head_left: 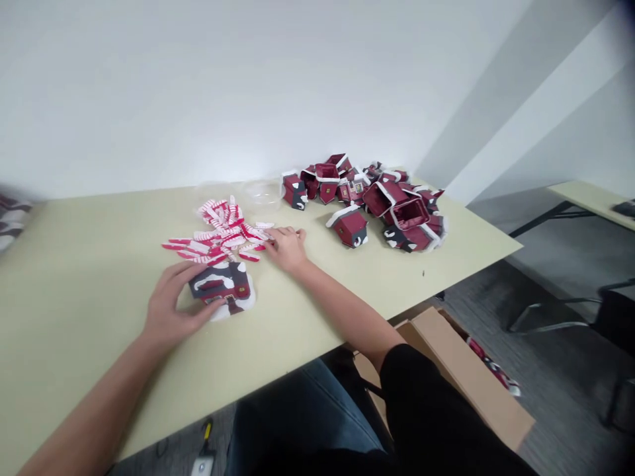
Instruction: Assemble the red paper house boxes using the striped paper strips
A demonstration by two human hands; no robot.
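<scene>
My left hand (171, 301) grips a small ornamental house (225, 287) with a dark grey roof, dark red walls and white snow-like trim. Its thumb lies along the near side and its fingers along the far side, with the house resting on the table. Just beyond lies a loose pile of red-and-white striped strips (218, 241). At the pile's right edge, the bent fingers of my right hand (288, 248) close on the end of one strip; the fingertips are partly hidden.
Several similar houses, some upturned and hollow, are heaped (409, 211) at the table's back right; one house (350, 226) sits apart. A clear plastic container (260, 195) stands by the wall. Below the table's front edge is an open cardboard box (459, 363). A chair (612, 317) stands right.
</scene>
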